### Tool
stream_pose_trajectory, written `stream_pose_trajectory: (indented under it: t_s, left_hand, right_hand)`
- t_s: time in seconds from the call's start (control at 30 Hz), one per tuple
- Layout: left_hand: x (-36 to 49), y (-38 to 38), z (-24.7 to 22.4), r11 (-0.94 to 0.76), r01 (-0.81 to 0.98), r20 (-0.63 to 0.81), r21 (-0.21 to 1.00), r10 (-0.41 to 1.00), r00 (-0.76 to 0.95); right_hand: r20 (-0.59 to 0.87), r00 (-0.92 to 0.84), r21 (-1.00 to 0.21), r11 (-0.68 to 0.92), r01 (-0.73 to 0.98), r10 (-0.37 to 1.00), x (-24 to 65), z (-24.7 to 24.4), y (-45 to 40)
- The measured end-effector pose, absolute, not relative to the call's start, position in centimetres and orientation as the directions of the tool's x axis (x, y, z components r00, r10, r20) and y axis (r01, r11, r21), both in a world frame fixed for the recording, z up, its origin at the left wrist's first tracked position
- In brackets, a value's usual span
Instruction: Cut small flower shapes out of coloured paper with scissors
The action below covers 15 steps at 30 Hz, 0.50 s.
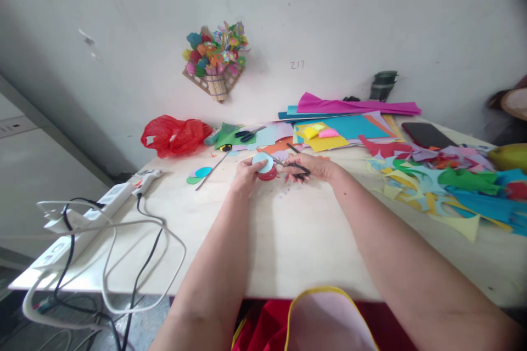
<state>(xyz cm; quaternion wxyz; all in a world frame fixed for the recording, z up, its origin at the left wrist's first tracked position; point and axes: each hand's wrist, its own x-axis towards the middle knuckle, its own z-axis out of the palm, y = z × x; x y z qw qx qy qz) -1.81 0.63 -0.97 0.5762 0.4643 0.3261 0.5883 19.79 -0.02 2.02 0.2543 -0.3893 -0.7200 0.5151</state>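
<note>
A pale blue paper circle [262, 162] is pinched in my left hand [246, 173], close to the middle of the table. My right hand [309, 168] grips a pair of scissors [300, 171] by its black handles, with the blades pointing left at the circle's right edge. Whether the blades touch the paper I cannot tell. Red round pieces [267, 174] show just below the circle; whether they are held or lie on the table is unclear. Left of my hands, a blue paper circle [203, 172] overlaps a green one [192, 180].
Paper scraps [428, 181] cover the table's right side, near a phone [428, 135]. Coloured sheets [349, 129] lie at the back, with a second pair of scissors [247, 135] and a red plastic bag [175, 136] further left. A power strip [82, 225] with loose cables occupies the left edge.
</note>
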Motion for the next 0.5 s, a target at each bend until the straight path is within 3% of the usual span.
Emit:
stream_pose_trajectory:
  t_s: [0.5]
  left_hand:
    - [-2.06, 1.2, -1.54, -0.139, -0.368, 0.193, 0.919, 0.975, 0.113]
  right_hand:
    - [-0.022, -0.55, -0.924, 0.194, 0.331, 0.835, 19.25, 2.39, -0.37]
